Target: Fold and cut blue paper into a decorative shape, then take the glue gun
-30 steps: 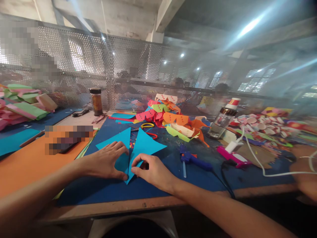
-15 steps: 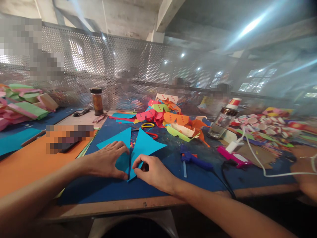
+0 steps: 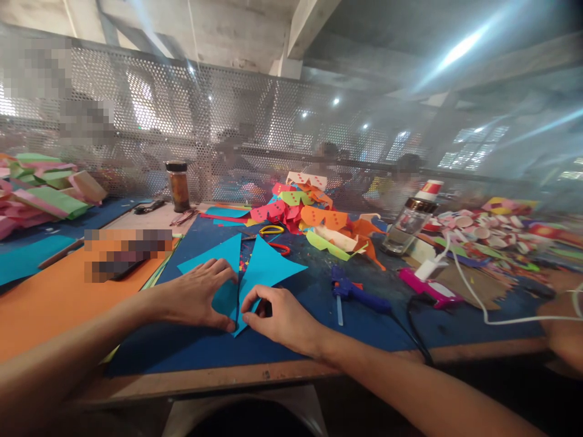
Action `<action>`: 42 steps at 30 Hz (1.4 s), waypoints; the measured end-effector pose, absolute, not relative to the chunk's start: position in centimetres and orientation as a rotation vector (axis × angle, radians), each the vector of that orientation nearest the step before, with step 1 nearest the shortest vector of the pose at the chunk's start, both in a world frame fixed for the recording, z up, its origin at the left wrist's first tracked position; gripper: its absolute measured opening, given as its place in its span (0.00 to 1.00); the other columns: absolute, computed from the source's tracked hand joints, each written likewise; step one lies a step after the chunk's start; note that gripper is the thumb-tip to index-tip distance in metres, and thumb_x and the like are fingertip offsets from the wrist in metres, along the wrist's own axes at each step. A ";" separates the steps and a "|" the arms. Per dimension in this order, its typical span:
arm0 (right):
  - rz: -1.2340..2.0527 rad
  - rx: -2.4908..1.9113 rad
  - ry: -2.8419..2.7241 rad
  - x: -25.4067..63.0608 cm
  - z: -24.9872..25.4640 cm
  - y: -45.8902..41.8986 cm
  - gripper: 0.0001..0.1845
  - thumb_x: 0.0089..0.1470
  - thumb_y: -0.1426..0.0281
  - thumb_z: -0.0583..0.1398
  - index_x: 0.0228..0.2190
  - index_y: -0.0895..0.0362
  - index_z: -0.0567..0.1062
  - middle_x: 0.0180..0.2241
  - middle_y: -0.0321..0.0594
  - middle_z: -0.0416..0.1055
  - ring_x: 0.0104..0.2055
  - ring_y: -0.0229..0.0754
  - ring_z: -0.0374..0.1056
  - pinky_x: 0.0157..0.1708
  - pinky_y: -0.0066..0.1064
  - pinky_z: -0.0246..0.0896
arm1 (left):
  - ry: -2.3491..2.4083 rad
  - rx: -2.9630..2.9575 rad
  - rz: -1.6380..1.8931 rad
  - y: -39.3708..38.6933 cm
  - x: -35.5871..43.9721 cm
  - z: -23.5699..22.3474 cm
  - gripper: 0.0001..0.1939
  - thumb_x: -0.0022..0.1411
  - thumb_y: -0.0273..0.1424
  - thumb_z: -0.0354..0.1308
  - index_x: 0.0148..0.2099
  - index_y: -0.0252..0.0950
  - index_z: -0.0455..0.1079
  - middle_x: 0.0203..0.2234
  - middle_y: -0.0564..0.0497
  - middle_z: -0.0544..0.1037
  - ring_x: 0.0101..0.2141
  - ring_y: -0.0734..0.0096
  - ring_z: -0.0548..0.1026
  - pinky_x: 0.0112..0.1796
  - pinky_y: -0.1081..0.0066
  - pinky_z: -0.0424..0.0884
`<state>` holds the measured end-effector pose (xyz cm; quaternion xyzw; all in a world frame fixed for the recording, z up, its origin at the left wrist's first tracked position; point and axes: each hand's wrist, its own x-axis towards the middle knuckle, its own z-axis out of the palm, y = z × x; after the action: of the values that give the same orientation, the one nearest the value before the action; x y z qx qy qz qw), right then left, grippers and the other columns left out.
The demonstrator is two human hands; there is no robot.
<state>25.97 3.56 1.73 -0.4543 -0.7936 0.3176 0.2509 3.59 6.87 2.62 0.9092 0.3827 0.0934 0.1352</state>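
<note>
A sheet of bright blue paper (image 3: pixel 273 267) lies on the dark blue table mat, its two pointed wings parted by a narrow gap that narrows toward me. Over the left wing rests my left hand (image 3: pixel 200 294), fingers curved and thumb spread away from them near the bottom tip. My right hand (image 3: pixel 282 315) has thumb and forefinger pinched at the inner edge of the right wing, close to that same tip. The fold or join at the bottom is partly hidden by my left thumb.
A blue glue gun (image 3: pixel 362 294) with its cord lies to the right, near a pink power strip (image 3: pixel 430 288). Scissors (image 3: pixel 272 230) and a heap of paper masks (image 3: pixel 323 216) lie behind. Orange paper (image 3: pixel 50 303) spreads at left. A co-worker's arm (image 3: pixel 567 321) shows at far right.
My right hand has shifted very slightly left along the blue paper, and the gap between the wings looks a little narrower. My left hand stays in place.
</note>
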 end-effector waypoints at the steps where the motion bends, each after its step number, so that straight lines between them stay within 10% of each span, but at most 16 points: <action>1: 0.863 -1.233 -2.161 26.0 1.7 3.6 0.03 0.50 0.73 0.63 0.30 0.56 0.77 0.22 0.31 0.71 0.26 0.34 0.68 0.27 0.24 0.59 | 1.110 2.634 0.260 6.8 3.6 2.7 0.32 0.52 0.55 0.62 0.52 0.41 0.64 0.48 0.46 0.67 0.49 0.50 0.67 0.50 0.53 0.64; 27: 0.889 -1.178 -2.143 26.3 1.9 3.4 0.05 0.51 0.74 0.60 0.31 0.56 0.76 0.26 0.33 0.73 0.26 0.34 0.67 0.28 0.24 0.59 | 1.082 2.647 0.285 7.2 3.3 2.3 0.36 0.50 0.58 0.63 0.54 0.42 0.65 0.50 0.46 0.69 0.51 0.50 0.67 0.51 0.53 0.64; 35: 0.912 -1.084 -2.131 26.9 2.5 3.1 0.04 0.55 0.71 0.59 0.31 0.57 0.76 0.27 0.33 0.73 0.27 0.34 0.66 0.28 0.24 0.59 | 1.264 2.656 0.513 8.3 3.3 2.0 0.16 0.67 0.47 0.53 0.48 0.43 0.68 0.47 0.49 0.75 0.50 0.58 0.71 0.51 0.58 0.67; 42: 0.846 -1.031 -2.192 27.7 3.8 3.1 0.09 0.59 0.67 0.59 0.31 0.57 0.76 0.28 0.35 0.75 0.30 0.36 0.68 0.33 0.25 0.60 | 1.823 2.566 0.582 11.6 1.6 -0.4 0.34 0.63 0.53 0.52 0.63 0.37 0.60 0.59 0.39 0.68 0.58 0.44 0.65 0.56 0.49 0.62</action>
<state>27.72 3.07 3.78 -0.3854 -0.8192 0.3161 0.2838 1.62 11.56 -0.43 0.8014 0.5692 0.1816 -0.0297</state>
